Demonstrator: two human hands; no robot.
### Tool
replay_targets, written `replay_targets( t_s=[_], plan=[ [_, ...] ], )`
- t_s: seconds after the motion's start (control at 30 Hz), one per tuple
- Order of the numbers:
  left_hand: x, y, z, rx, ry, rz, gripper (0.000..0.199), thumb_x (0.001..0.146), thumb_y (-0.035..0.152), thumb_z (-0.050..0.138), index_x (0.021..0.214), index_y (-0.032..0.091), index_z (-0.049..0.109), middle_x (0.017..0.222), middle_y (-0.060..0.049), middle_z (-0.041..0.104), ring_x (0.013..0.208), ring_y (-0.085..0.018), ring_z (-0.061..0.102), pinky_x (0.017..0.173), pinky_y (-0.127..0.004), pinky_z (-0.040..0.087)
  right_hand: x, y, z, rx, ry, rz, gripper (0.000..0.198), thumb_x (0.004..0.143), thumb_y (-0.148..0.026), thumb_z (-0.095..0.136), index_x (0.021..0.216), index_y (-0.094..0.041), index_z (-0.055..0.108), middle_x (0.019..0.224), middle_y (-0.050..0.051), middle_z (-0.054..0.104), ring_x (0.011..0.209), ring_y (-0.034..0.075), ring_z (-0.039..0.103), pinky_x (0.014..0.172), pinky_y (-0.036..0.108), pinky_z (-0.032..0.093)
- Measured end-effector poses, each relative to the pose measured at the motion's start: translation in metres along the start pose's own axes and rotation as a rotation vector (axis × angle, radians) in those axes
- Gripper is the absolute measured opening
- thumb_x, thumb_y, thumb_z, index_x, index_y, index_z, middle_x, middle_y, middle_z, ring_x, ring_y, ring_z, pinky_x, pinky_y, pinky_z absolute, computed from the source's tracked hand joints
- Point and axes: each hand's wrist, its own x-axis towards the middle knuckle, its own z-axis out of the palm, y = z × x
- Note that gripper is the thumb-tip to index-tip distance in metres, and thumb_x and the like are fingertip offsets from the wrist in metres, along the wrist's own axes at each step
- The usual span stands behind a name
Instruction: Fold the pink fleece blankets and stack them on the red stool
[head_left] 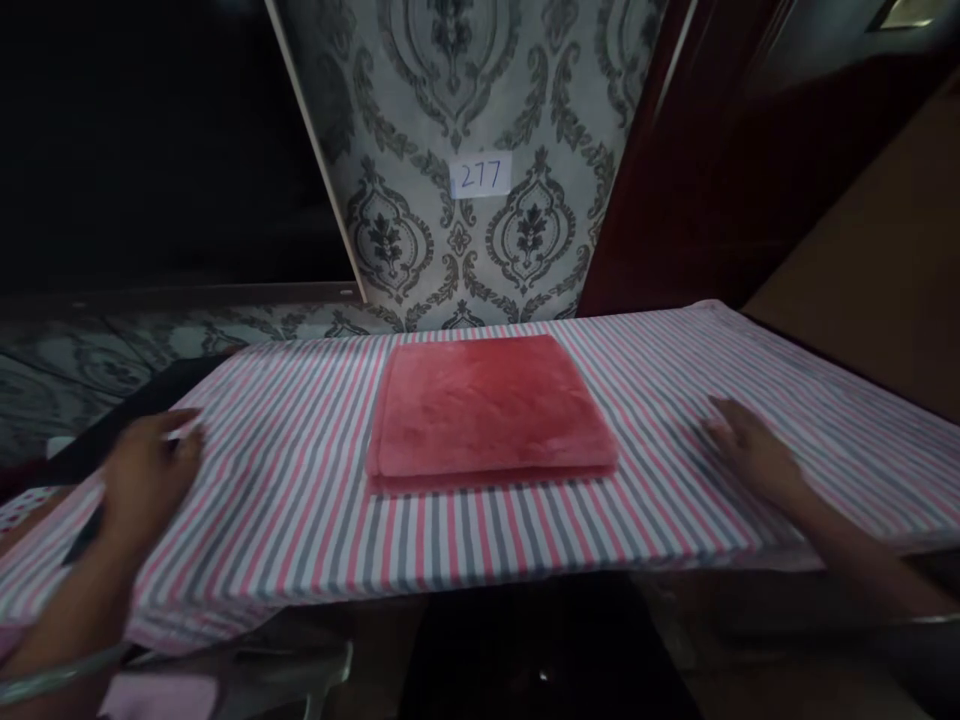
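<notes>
A folded red plush cloth [491,405] lies flat near the middle of the table. Under it spreads a tablecloth [300,500] striped in pink, grey and white. Over the left part of the tablecloth is my left hand [154,475], its fingers loosely bent with a gap between thumb and forefinger and nothing held. My right hand [750,450] hovers above the stripes to the right of the red cloth, fingers slightly apart and holding nothing. Neither hand touches the folded cloth.
Behind the table stands a patterned wall [457,260] with a paper label [481,175] reading 277. A large dark screen [165,140] is at the left, a dark red glossy panel [675,190] at the right. Below the front edge are a dim pink surface [159,697] and dark shapes.
</notes>
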Motion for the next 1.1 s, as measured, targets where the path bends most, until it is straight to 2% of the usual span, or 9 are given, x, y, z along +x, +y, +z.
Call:
replay_targets(
  t_s=[0.07,0.17,0.27,0.33,0.47,0.63,0.77,0.93,1.1],
  plan=[
    [0.002,0.04,0.021,-0.176,-0.057,0.179,0.06,0.09,0.065,0.033,0.126,0.025,0.059,0.131,-0.004,0.065,0.118,-0.029,0.061,0.103,-0.049,0.049,0.009,-0.056,0.007,0.117,-0.036,-0.161,0.061,0.098,-0.051,0.03,0.141,-0.015,0.052,0.148,0.018,0.049,0.14,0.028,0.044,0.116,0.045,0.034],
    [0.004,0.119,0.051,-0.28,-0.218,0.488,0.069,0.091,0.063,0.037,0.137,0.016,0.054,0.146,-0.014,0.055,0.139,-0.03,0.045,0.117,-0.047,0.035,0.023,-0.142,0.012,0.24,-0.091,-0.384,0.065,0.1,-0.055,0.028,0.151,-0.017,0.043,0.158,0.014,0.037,0.147,0.027,0.03,0.119,0.049,0.028],
    [0.001,0.184,0.068,-0.191,-0.298,0.553,0.069,0.094,0.058,0.041,0.147,0.014,0.046,0.158,-0.017,0.038,0.148,-0.033,0.031,0.119,-0.052,0.027,0.031,-0.207,0.017,0.196,-0.177,-0.432,0.066,0.1,-0.057,0.031,0.155,-0.021,0.036,0.163,0.013,0.028,0.15,0.03,0.022,0.118,0.053,0.027],
    [-0.007,0.206,0.077,-0.091,-0.323,0.545,0.07,0.094,0.059,0.044,0.151,0.017,0.042,0.162,-0.017,0.031,0.152,-0.036,0.021,0.12,-0.059,0.02,0.029,-0.229,0.025,0.114,-0.239,-0.439,0.066,0.1,-0.057,0.036,0.157,-0.023,0.033,0.164,0.012,0.023,0.151,0.034,0.019,0.117,0.056,0.025],
    [-0.034,0.211,0.104,0.062,-0.383,0.504,0.074,0.092,0.063,0.046,0.154,0.023,0.038,0.163,-0.018,0.027,0.152,-0.041,0.018,0.118,-0.064,0.017,0.014,-0.23,0.049,-0.011,-0.322,-0.439,0.064,0.1,-0.057,0.041,0.156,-0.027,0.036,0.164,0.012,0.024,0.149,0.037,0.021,0.116,0.059,0.023],
    [-0.051,0.201,0.125,0.101,-0.351,0.512,0.073,0.093,0.065,0.042,0.155,0.026,0.036,0.163,-0.017,0.028,0.151,-0.041,0.018,0.117,-0.066,0.016,0.003,-0.218,0.064,-0.01,-0.284,-0.452,0.063,0.1,-0.06,0.037,0.155,-0.028,0.038,0.163,0.011,0.027,0.149,0.036,0.023,0.116,0.058,0.022],
    [-0.05,0.204,0.124,0.104,-0.386,0.504,0.075,0.093,0.066,0.043,0.155,0.026,0.035,0.162,-0.017,0.03,0.151,-0.041,0.021,0.117,-0.066,0.017,0.004,-0.22,0.065,-0.015,-0.299,-0.444,0.062,0.1,-0.059,0.038,0.154,-0.028,0.04,0.162,0.011,0.03,0.149,0.036,0.025,0.117,0.057,0.021],
    [-0.047,0.204,0.118,0.112,-0.445,0.471,0.075,0.092,0.066,0.044,0.156,0.027,0.034,0.165,-0.015,0.023,0.153,-0.039,0.014,0.119,-0.064,0.014,0.009,-0.216,0.066,0.005,-0.342,-0.445,0.061,0.1,-0.057,0.042,0.155,-0.029,0.038,0.162,0.01,0.029,0.149,0.035,0.024,0.117,0.058,0.022],
    [-0.006,0.209,0.102,0.019,-0.538,0.436,0.064,0.097,0.058,0.039,0.153,0.027,0.037,0.163,-0.011,0.031,0.151,-0.031,0.025,0.118,-0.055,0.026,0.055,-0.222,0.05,0.079,-0.405,-0.461,0.055,0.103,-0.045,0.036,0.151,-0.02,0.045,0.153,0.013,0.045,0.142,0.029,0.039,0.115,0.048,0.031]
  ],
)
